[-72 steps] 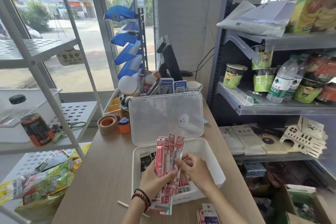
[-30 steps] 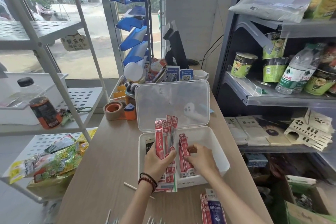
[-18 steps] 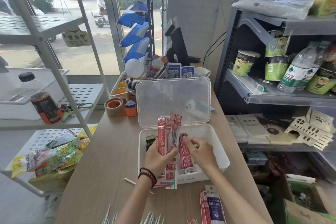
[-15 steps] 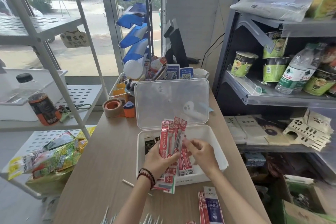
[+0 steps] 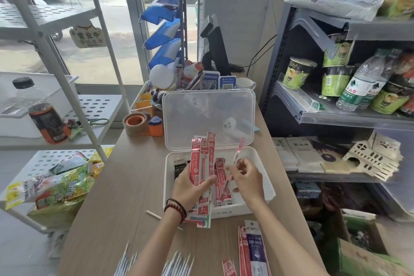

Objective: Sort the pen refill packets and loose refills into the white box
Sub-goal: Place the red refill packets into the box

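Observation:
The white box (image 5: pixel 265 177) lies open on the wooden counter, its clear lid (image 5: pixel 208 119) standing upright behind it. My left hand (image 5: pixel 190 188) grips a fan of red refill packets (image 5: pixel 201 163) over the box's left half. My right hand (image 5: pixel 246 177) pinches one thin red packet (image 5: pixel 238 150) tilted above the box. Several red packets (image 5: pixel 220 184) and a black one (image 5: pixel 179 168) lie inside. More packets (image 5: pixel 253 248) and loose white refills (image 5: pixel 179 264) lie on the counter near me.
A tape roll (image 5: pixel 135 123) and orange sharpener (image 5: pixel 156 126) sit left of the lid. Desk clutter and a monitor (image 5: pixel 215 47) stand behind. A grey shelf of cup noodles (image 5: pixel 299 76) is right; a white rack with snack bags (image 5: pixel 56 184) is left.
My right hand drew one red packet out of the fan held by my left hand and lifted it to the right, above the box. The camera tilted down, showing more of the near counter.

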A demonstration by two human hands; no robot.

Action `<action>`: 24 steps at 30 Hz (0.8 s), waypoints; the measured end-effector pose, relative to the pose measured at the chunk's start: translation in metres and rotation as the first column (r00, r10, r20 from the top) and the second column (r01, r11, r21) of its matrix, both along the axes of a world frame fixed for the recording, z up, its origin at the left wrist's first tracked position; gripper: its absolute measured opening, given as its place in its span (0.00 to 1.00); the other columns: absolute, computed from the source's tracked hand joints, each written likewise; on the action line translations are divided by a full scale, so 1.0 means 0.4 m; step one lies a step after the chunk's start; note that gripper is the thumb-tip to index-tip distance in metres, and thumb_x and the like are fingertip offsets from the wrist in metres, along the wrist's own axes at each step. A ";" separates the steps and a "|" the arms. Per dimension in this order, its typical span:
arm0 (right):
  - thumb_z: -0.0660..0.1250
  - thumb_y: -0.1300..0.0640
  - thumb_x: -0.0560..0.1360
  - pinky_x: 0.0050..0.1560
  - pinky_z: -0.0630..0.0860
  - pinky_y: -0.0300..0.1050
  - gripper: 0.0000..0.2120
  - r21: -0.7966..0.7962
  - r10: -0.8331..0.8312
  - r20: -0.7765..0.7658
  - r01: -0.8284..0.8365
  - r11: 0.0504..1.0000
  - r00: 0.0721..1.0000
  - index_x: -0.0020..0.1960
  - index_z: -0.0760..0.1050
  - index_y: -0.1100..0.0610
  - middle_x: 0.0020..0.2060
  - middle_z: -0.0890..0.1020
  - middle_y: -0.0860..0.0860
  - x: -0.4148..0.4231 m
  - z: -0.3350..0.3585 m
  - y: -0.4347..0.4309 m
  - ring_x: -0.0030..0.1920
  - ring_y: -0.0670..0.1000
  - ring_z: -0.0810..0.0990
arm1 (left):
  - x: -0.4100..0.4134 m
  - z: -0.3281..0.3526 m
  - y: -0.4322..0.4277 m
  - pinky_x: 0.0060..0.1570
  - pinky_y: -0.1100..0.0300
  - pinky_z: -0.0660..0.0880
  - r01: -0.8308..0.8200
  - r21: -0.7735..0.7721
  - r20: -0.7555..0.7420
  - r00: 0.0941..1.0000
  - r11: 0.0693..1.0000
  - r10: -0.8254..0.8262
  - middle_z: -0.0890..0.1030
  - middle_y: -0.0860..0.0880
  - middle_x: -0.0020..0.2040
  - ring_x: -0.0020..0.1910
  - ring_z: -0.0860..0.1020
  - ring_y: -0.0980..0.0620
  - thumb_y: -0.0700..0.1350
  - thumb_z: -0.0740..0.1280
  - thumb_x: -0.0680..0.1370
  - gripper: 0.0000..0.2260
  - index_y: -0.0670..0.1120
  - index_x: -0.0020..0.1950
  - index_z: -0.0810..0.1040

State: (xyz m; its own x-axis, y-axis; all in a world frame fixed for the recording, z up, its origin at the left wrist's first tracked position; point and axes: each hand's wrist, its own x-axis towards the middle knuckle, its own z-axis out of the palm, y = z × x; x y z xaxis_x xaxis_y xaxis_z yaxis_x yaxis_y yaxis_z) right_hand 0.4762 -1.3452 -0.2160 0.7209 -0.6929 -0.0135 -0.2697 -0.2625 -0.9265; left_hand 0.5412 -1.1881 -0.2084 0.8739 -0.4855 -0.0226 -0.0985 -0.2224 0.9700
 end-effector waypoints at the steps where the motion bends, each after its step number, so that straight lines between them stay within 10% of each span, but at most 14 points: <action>1: 0.70 0.48 0.74 0.38 0.81 0.58 0.13 -0.012 0.008 -0.016 -0.008 1.000 1.000 0.40 0.71 0.55 0.35 0.80 0.53 0.002 -0.001 0.001 0.36 0.48 0.80 | 0.000 0.000 0.001 0.46 0.58 0.81 -0.008 -0.001 0.005 1.000 1.000 0.008 0.83 0.52 0.47 0.44 0.82 0.57 0.55 0.74 0.66 0.23 0.48 0.57 0.75; 7: 0.71 0.46 0.74 0.43 0.81 0.45 0.11 -0.105 0.074 -0.162 -0.091 0.990 0.984 0.45 0.74 0.52 0.41 0.81 0.44 0.004 -0.004 0.000 0.40 0.43 0.81 | 0.000 0.004 -0.001 0.47 0.59 0.81 -0.031 -0.006 0.045 0.998 0.999 0.032 0.83 0.53 0.47 0.45 0.82 0.58 0.53 0.75 0.67 0.22 0.48 0.57 0.75; 24: 0.75 0.56 0.71 0.47 0.83 0.50 0.13 -0.122 0.161 -0.437 -0.236 0.964 0.885 0.54 0.80 0.46 0.43 0.83 0.43 0.017 -0.040 -0.008 0.37 0.42 0.84 | -0.001 0.003 0.001 0.41 0.70 0.77 -0.085 -0.029 0.077 0.993 0.996 0.087 0.82 0.55 0.46 0.42 0.81 0.63 0.51 0.74 0.69 0.20 0.46 0.57 0.76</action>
State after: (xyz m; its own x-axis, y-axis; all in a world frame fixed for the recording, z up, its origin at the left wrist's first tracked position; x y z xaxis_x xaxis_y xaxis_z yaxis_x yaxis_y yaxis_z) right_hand 0.4832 -1.3486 -0.2319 0.7959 -0.5546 -0.2429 -0.5491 -0.4921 -0.6755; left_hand 0.5409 -1.1878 -0.2071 0.9112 -0.4077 0.0592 -0.1558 -0.2081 0.9656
